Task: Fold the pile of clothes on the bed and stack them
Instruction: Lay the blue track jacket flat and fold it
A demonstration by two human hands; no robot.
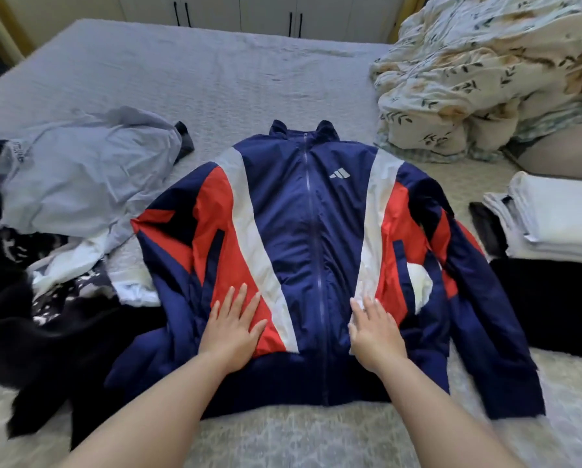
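**Bare arms, no sleeves in sight**

Standing by the bed, all you see of the person is two forearms and two hands. The left hand (231, 327) and right hand (374, 336) wear no rings, gloves or watch. Both forearms are bare to the frame's lower edge, with no cuff or sleeve showing. Fingernails look short and unpainted.

The bed (188, 79), under a pale quilted cover, carries a navy, red and white zip jacket (283, 238) spread flat, front up. To its left lies a loose heap of unfolded clothes (63, 204); to its right a stack of folded garments (549, 228). A rumpled floral duvet (478, 69) fills the far right corner.
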